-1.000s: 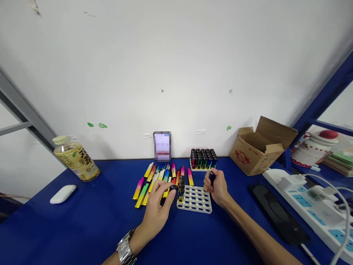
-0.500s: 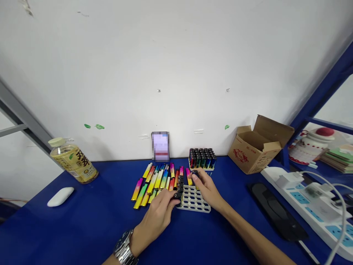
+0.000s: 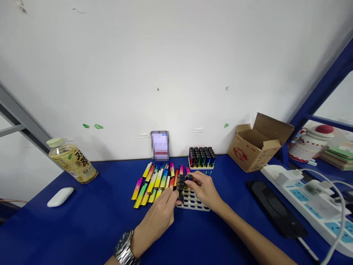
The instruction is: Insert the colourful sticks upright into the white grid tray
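A pale holder (image 3: 196,203) with rows of oval holes lies on the blue table in front of me. Along its left side stands a row of lighters with black tops (image 3: 180,184). My left hand (image 3: 162,208), a metal watch on its wrist, is closed with its fingertips around a black-topped lighter at the near end of that row. Between thumb and fingers of my right hand (image 3: 204,189) is another black-topped lighter (image 3: 189,177), held over the holder's far left part; its lower body is mostly hidden. Several shiny rainbow lighters (image 3: 151,182) lie loose to the left.
A full holder of lighters (image 3: 202,158) stands by the wall, right of a propped phone (image 3: 160,145). An open cardboard box (image 3: 248,152), a black phone (image 3: 275,209) and a power strip (image 3: 306,206) are at right. A bottle (image 3: 73,162) and white case (image 3: 60,197) are at left.
My right hand has moved left with its lighter, from the holder's far edge towards the row. My left hand has shifted slightly right and stays at the row's near end.
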Demonstrator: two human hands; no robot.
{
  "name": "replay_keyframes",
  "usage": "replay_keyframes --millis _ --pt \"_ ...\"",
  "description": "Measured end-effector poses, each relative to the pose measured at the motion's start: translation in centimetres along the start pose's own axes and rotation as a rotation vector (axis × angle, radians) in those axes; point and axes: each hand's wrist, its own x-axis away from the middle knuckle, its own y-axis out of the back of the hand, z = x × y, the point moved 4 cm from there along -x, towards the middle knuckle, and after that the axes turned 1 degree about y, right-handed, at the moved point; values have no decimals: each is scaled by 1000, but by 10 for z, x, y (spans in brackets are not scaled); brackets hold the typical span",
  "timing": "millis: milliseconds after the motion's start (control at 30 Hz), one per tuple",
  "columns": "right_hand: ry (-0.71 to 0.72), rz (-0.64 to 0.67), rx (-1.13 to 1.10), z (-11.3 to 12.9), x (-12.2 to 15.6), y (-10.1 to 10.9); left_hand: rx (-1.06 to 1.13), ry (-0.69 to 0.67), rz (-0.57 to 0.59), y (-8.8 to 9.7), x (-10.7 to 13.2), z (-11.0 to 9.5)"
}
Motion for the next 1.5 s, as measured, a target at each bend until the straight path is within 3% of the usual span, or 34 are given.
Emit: replay_keyframes --millis 100,367,500,667,867,1033,1167,1367,1500 --pt "38 1 139 6 0 0 -20 3 4 1 -1 4" --pt "87 185 336 -1 -3 -4 -74 18 123 -4 2 11" --pt "15 112 439 -8 -3 6 -97 -28 100 5 1 15" --pt "-62 161 658 -21 -4 9 -323 173 -48 11 -3 30" --pt "-104 146 799 -28 -6 13 -441 282 19 -2 0 43" --pt "-190 180 675 -37 -8 17 -527 315 53 -6 0 37" --pt "-155 137 596 -42 -10 17 -523 343 55 -7 0 33" --pt "-47 -67 325 -22 -9 25 -66 665 -28 6 0 41" --pt "-89 -12 -10 -12 -4 20 202 784 -78 10 -2 39"
